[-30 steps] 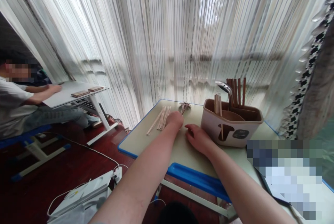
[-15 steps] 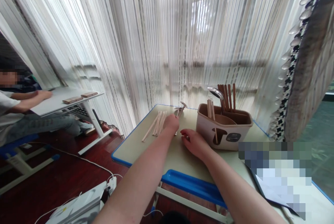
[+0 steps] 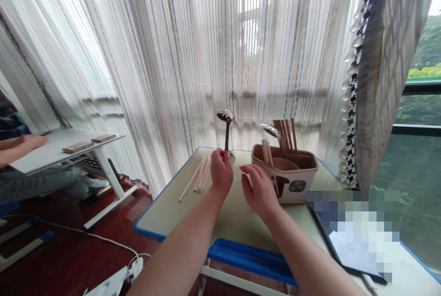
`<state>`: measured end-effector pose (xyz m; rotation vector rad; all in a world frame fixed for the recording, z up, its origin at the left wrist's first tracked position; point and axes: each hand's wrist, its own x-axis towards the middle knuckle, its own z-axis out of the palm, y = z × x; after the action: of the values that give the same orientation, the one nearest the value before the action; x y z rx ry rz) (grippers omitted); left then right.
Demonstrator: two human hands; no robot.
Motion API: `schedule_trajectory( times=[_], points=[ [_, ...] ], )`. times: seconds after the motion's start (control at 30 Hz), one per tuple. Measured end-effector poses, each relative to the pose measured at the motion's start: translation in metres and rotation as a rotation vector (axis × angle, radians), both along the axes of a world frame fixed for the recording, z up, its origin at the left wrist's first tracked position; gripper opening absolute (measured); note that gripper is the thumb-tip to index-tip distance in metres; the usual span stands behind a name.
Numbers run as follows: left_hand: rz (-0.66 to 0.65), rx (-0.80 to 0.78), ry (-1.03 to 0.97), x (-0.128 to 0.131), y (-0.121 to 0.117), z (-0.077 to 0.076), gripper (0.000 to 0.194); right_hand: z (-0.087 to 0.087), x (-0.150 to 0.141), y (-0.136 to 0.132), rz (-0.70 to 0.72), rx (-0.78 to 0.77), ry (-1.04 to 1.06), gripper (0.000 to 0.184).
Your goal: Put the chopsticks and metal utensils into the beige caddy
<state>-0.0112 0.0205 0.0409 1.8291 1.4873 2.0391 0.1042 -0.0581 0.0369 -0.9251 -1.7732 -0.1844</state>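
Observation:
My left hand (image 3: pixel 221 174) is closed around the handle of a slotted ladle (image 3: pixel 227 133), which stands upright with its metal head above the table. To the right, my right hand (image 3: pixel 259 190) hovers open, fingers apart and nothing in them, just in front of the utensil caddy (image 3: pixel 296 189). In that brown and white caddy stand several brown chopsticks (image 3: pixel 285 136), a bundle of pale chopsticks (image 3: pixel 267 151) and a shiny metal ladle (image 3: pixel 272 130). Several pale chopsticks (image 3: pixel 200 179) lie on the table left of my left hand. A small shiny object behind my left hand is partly hidden.
The blue-edged table (image 3: pixel 165 211) has a blue tray (image 3: pixel 248 257) along its front. A dark tablet-like object (image 3: pixel 351 250), partly blurred out, lies at the right. Another person's hand (image 3: pixel 32 142) is over a white table (image 3: pixel 51 151) at the left. A curtain (image 3: pixel 179 57) hangs behind.
My left hand has raised the slotted ladle from the table and turned it upright. My right hand has lifted slightly, its fingers still apart. The view has shifted to the right.

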Motion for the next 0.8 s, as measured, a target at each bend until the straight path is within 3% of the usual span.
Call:
schedule_trajectory(
  times=[0.17, 0.37, 0.57, 0.8],
  points=[
    [-0.084, 0.109, 0.071, 0.007, -0.012, 0.0, 0.01, 0.011, 0.009, -0.007, -0.072, 0.136, 0.125, 0.027],
    [-0.193, 0.228, 0.223, 0.017, -0.027, -0.007, 0.002, 0.012, 0.009, -0.006, -0.077, 0.134, 0.215, 0.026],
    [-0.278, 0.309, 0.358, 0.024, -0.035, -0.015, 0.006, 0.019, 0.016, -0.009, -0.164, 0.156, 0.41, 0.024],
    [-0.315, 0.341, 0.404, 0.029, -0.036, -0.021, 0.006, 0.026, 0.025, -0.012, -0.277, 0.166, 0.432, 0.012]
  ],
)
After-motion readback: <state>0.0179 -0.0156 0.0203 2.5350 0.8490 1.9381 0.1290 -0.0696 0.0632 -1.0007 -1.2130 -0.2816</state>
